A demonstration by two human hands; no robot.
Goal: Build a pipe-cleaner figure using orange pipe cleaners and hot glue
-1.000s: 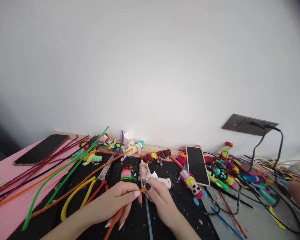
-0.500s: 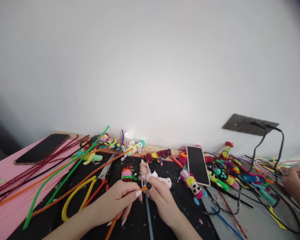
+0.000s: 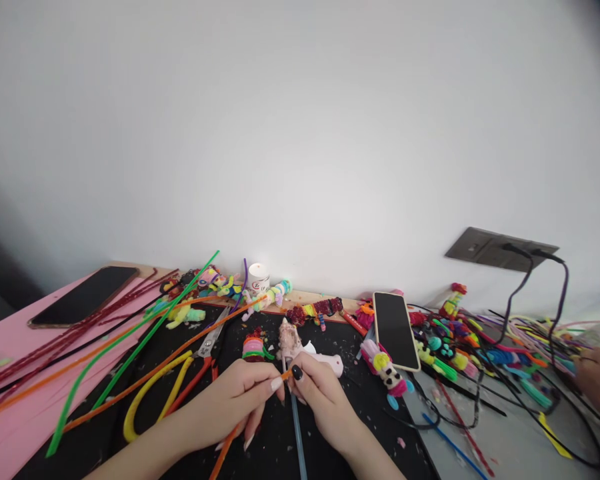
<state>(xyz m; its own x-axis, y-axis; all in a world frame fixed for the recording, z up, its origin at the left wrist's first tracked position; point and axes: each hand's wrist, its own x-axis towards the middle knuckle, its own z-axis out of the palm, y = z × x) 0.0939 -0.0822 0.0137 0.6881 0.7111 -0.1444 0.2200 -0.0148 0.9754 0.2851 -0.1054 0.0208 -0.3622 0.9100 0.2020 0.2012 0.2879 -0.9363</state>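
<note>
My left hand (image 3: 237, 403) pinches an orange pipe cleaner (image 3: 225, 453), whose long end hangs below the palm. Thumb and forefinger of my right hand (image 3: 323, 403) close on the short end of the same piece, with the fingertips of both hands nearly touching. Just beyond them lies a pinkish-white glue gun (image 3: 325, 362) with a crusted front, and a translucent glue stick (image 3: 298, 437) runs toward me from under the fingers. A small pink, green and red pipe cleaner piece (image 3: 253, 348) sits behind my left hand.
Scissors (image 3: 213, 340) and a yellow loop (image 3: 133, 417) lie left, near long pipe cleaners and a dark phone (image 3: 85, 297). At right are a white-edged phone (image 3: 396, 331), a spotted figure (image 3: 391, 379), black cables (image 3: 563, 300) and another person's hand (image 3: 597, 380).
My fingertips have shifted very slightly while still pinching the orange pipe cleaner. The other person's hand at the far right has moved a little to the right and down.
</note>
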